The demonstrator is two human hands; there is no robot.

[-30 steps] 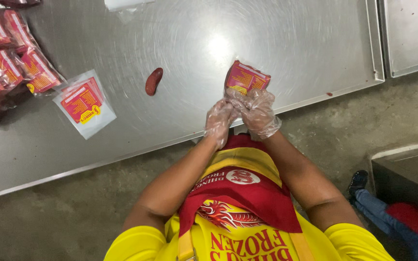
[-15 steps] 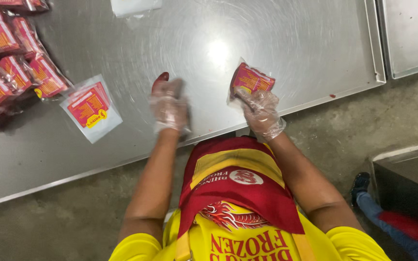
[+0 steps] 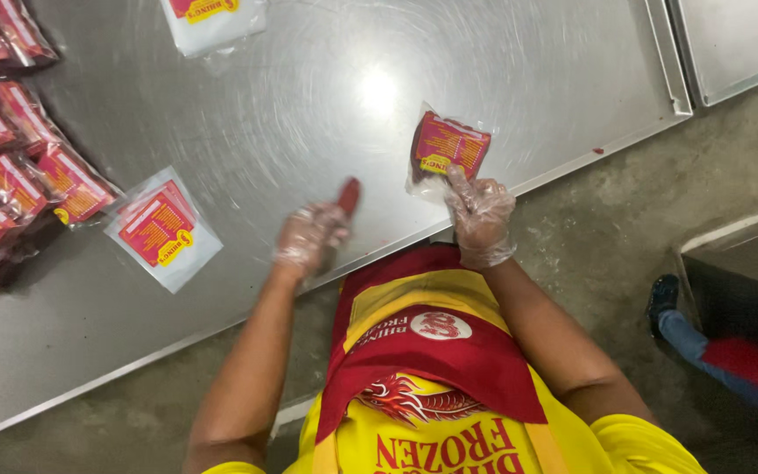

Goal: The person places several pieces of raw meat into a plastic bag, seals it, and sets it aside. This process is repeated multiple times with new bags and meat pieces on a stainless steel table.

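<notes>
My left hand (image 3: pixel 311 237), in a clear plastic glove, grips a dark red sausage (image 3: pixel 348 195) just above the steel table near its front edge. In my gloved right hand (image 3: pixel 478 211) I hold up a clear plastic packet with a red and yellow label (image 3: pixel 446 149), some red content inside it. The two hands are apart, the packet to the right of the sausage.
The steel table (image 3: pixel 309 88) carries a flat labelled packet (image 3: pixel 161 226) to the left, several filled red packets (image 3: pixel 10 175) at the far left and another packet (image 3: pixel 212 17) at the top. A second steel tray (image 3: pixel 739 44) sits top right. Someone's shoe (image 3: pixel 662 298) shows at right.
My left hand left the packet, reached to the sausage lying on the table and has taken hold of it. The right hand keeps the packet.
</notes>
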